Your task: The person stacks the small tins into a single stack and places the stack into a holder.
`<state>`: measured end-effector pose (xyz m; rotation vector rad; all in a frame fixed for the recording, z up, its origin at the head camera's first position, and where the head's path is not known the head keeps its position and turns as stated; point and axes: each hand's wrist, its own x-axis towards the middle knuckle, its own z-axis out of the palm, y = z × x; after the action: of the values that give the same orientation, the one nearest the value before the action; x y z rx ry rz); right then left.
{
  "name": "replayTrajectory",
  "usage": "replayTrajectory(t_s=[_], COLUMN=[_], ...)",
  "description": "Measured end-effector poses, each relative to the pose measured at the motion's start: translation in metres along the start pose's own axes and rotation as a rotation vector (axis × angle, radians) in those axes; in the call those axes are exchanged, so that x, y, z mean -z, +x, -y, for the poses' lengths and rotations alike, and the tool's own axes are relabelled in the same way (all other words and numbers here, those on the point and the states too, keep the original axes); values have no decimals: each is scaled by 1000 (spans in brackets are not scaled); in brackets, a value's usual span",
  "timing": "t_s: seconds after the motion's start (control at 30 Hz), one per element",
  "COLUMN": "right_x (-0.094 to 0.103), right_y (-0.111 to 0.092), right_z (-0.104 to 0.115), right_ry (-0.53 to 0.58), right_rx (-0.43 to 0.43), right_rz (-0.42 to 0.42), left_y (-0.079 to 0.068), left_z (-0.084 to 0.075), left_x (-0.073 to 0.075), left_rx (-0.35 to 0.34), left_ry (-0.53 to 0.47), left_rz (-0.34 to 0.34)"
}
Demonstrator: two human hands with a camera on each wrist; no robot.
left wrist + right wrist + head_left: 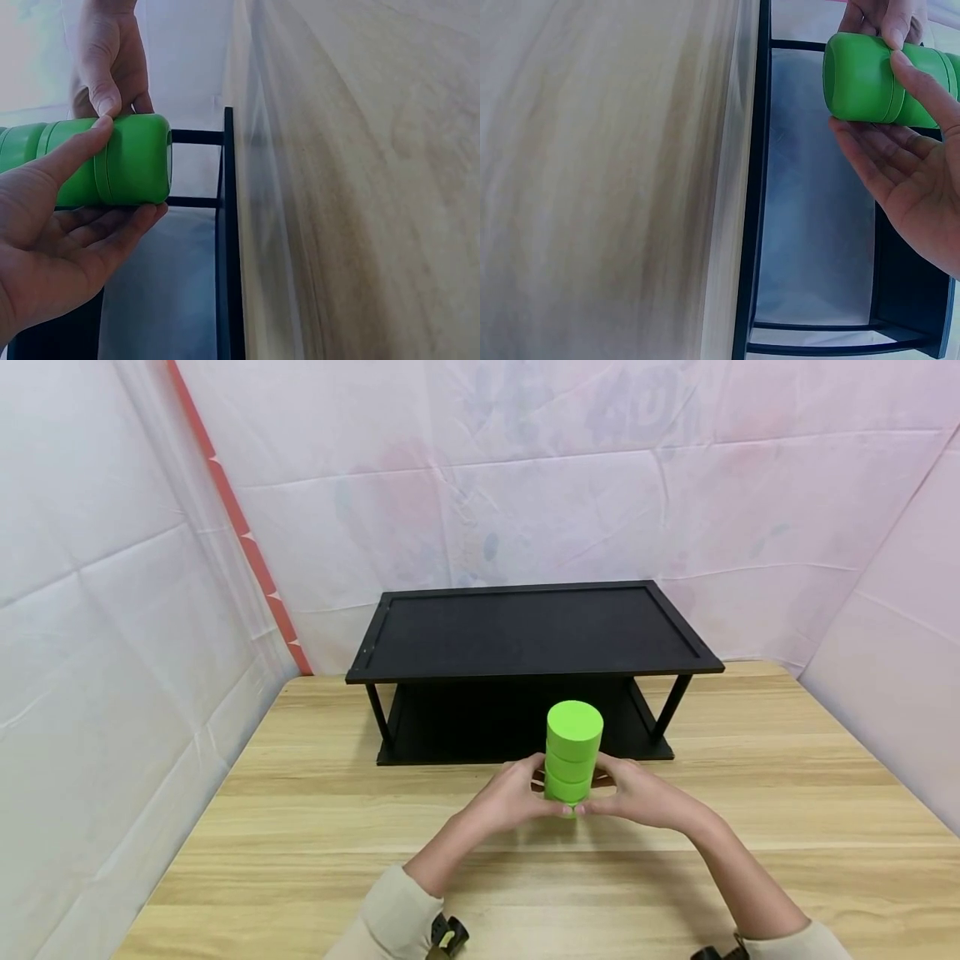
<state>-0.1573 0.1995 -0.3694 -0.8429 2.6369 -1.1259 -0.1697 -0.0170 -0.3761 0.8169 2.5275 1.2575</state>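
Observation:
Both hands hold one bright green cylindrical container (573, 739), banded by ring seams like stacked round sections. It stands upright, raised over the wooden table. My left hand (510, 797) grips its lower part from the left, and my right hand (641, 795) does the same from the right. The thumbs meet at the near side; the fingers curve round the far side. In the left wrist view the rounded base of the container (139, 161) shows above the tabletop. The right wrist view shows the same base (859, 79), with fingers spread beneath the side.
Just behind the container stands a black two-tier rack, its upper board (525, 631) carried on thin posts over a lower board (480, 718). Light wooden tabletop (300, 827) spreads around it. White sheeting (540, 510) hangs behind and at both sides.

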Motion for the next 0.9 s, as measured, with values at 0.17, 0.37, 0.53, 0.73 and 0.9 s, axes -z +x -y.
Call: replayTrajectory(t_s=[0.17, 0.37, 0.53, 0.73, 0.9], right_x=[1, 2, 2, 2, 3], right_y=[0, 1, 1, 2, 2], right_z=[2, 5, 7, 9, 11], right_ry=[6, 2, 6, 16, 48], right_rx=[5, 10, 17, 22, 34], right_rz=[-6, -14, -20, -28, -29], left_y=[0, 0, 1, 0, 1], left_z=[-2, -5, -5, -6, -7], left_x=[3, 7, 9, 12, 14], left_rx=[-6, -10, -33, -48, -42], left_ry=[8, 22, 32, 29, 26], left_rz=[2, 4, -1, -4, 1])
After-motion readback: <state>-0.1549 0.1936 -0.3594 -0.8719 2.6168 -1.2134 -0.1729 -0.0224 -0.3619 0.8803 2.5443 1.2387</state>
